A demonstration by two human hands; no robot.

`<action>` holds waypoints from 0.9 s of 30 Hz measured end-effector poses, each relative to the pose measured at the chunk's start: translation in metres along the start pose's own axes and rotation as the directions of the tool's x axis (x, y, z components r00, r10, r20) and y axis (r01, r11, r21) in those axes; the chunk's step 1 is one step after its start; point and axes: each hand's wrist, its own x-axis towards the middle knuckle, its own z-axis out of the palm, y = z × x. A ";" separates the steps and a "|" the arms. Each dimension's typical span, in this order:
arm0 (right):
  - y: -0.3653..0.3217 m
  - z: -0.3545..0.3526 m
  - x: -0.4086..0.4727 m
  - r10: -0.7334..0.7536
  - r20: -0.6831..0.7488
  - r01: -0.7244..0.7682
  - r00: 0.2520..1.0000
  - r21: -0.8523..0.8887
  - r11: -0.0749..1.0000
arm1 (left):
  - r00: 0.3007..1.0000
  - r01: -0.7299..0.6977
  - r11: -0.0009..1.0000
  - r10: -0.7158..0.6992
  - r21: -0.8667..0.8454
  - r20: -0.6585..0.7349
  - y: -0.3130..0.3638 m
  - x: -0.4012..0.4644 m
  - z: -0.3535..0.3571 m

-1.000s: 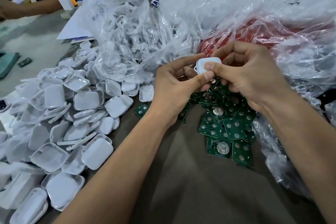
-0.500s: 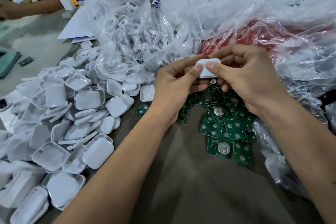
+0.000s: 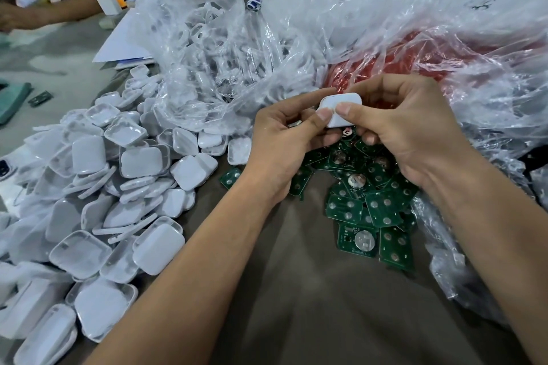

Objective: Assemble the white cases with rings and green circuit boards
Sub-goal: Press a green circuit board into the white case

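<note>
Both hands hold one small white case above the table's middle. My left hand pinches its left edge, thumb on top. My right hand grips its right side, thumb pressing the lid. Whether a board or ring is inside is hidden. Under the hands lies a heap of green circuit boards. A big pile of white case halves spreads over the left. White rings fill a clear plastic bag behind that pile.
Crumpled clear plastic over something red fills the back right. Another person's arm rests at the far left, beside a white charger and paper sheets. Brown table cloth lies between my forearms.
The white case has turned in my fingers and lies flatter now, with both thumbs meeting on its top. Both hands stay in about the same place.
</note>
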 end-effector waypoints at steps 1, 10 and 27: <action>0.000 0.000 0.000 0.010 0.001 -0.010 1.000 0.018 1.000 | 1.000 0.007 1.000 -0.007 -0.013 0.001 0.000 0.000 -0.001; -0.001 0.006 -0.003 0.033 0.043 -0.038 0.999 0.112 0.993 | 0.998 -0.004 0.999 0.002 -0.048 -0.057 0.000 0.001 0.001; 0.003 0.004 -0.005 -0.103 0.037 0.108 0.994 -0.180 0.978 | 0.998 0.026 0.998 -0.029 0.053 0.048 0.001 0.003 -0.008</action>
